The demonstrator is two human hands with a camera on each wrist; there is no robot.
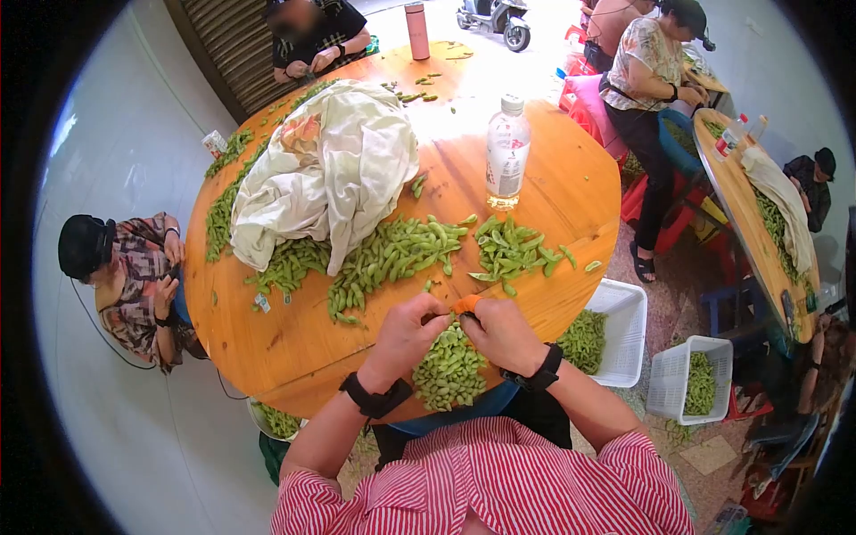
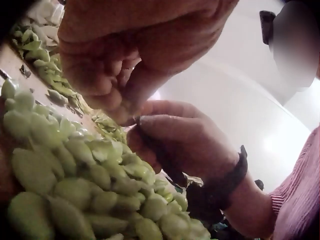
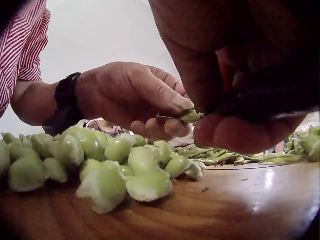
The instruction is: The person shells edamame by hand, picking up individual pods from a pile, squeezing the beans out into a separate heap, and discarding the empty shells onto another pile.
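In front of the striped shirt, my two hands meet over a heap of shelled green beans (image 1: 448, 373) at the table's near edge. My left hand (image 1: 406, 334) pinches a small green bean pod (image 3: 192, 117) between thumb and fingertips. The fingers of my right hand (image 1: 508, 334) are curled in at the pod's other end, partly in shadow in the right wrist view. An orange wrap (image 1: 465, 305) shows at a right fingertip. Just beyond the hands lie unshelled pods (image 1: 392, 254), with a smaller bunch of pods (image 1: 513, 250) to their right.
A white cloth (image 1: 330, 169) covers part of the pods on the round wooden table (image 1: 571, 178). A clear bottle (image 1: 508, 156) and a pink flask (image 1: 416, 31) stand on it. White baskets (image 1: 624, 334) with pods sit on the floor at right. Other people sit around.
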